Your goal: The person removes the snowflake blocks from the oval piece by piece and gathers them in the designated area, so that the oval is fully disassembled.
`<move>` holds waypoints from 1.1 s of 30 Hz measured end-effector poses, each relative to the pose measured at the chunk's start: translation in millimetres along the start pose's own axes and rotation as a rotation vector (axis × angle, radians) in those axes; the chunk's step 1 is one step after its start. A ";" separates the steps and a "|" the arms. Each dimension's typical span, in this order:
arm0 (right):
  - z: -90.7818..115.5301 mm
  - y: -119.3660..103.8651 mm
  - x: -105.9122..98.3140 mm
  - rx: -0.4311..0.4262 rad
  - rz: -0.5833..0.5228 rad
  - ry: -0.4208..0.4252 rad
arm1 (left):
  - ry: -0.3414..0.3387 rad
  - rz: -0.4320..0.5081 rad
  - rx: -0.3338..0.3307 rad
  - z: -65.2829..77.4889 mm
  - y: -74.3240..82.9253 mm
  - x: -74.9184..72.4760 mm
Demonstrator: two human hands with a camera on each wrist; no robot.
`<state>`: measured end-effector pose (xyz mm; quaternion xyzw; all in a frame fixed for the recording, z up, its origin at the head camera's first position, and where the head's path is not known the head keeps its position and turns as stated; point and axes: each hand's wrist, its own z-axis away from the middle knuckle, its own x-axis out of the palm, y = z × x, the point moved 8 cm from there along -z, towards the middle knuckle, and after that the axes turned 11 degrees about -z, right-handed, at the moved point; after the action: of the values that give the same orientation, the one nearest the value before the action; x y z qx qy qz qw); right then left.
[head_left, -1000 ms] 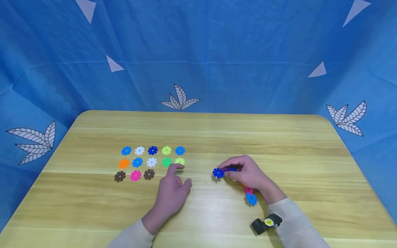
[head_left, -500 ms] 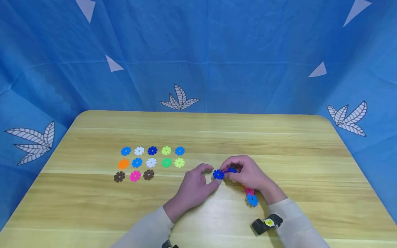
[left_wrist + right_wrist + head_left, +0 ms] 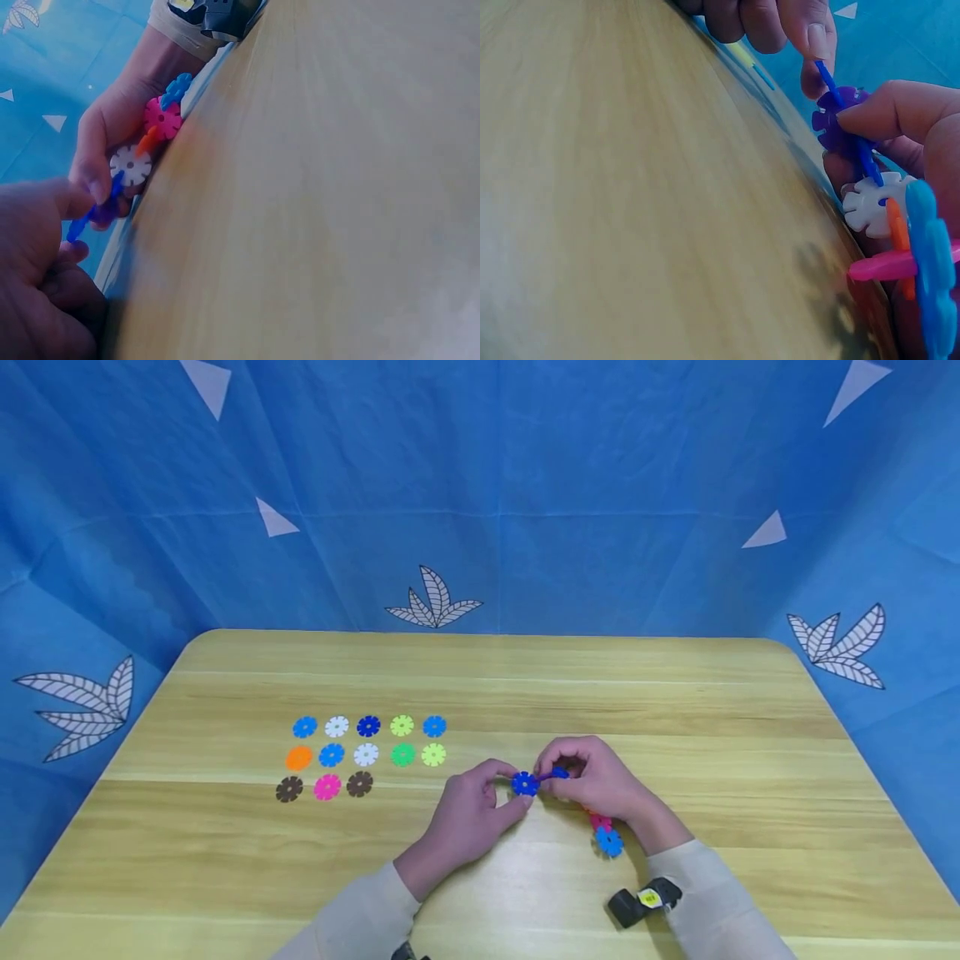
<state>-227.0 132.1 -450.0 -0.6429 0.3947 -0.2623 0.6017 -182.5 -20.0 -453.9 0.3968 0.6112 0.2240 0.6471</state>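
In the head view, my left hand (image 3: 468,814) pinches a dark blue notched plastic disc (image 3: 525,783) between thumb and index finger. My right hand (image 3: 596,777) grips a purple disc (image 3: 825,121) that joins this blue one. From the purple disc a chain of slotted-together discs trails under the right palm. It runs through another dark blue disc (image 3: 867,161), a white disc (image 3: 139,172), an orange disc (image 3: 148,141) and a pink disc (image 3: 154,115). A light blue disc (image 3: 609,842) forms the chain's end, near the right wrist.
Left of the hands, loose discs lie flat in three rows on the wooden table (image 3: 480,685), among them an orange disc (image 3: 298,757) and a green disc (image 3: 403,754). A black wrist device (image 3: 637,903) sits at the right sleeve. Blue cloth (image 3: 495,485) hangs behind the table.
My left hand has come right from beside the loose discs and taken hold of the dark blue disc at the chain's end. My right hand has stayed nearly still.
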 end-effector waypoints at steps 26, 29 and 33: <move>-0.4 7.3 -0.1 -0.011 -0.006 0.010 | -0.004 -0.006 0.050 2.0 3.7 -0.7; -1.0 6.4 1.0 -0.018 -0.016 0.005 | 0.007 -0.015 0.048 2.6 2.7 -1.7; -1.5 5.8 2.8 -0.018 -0.018 0.002 | 0.015 -0.017 0.039 3.9 0.8 -2.3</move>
<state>-227.7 129.2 -455.9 -0.6516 0.3918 -0.2649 0.5931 -178.9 -22.2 -452.1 0.4024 0.6238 0.2095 0.6365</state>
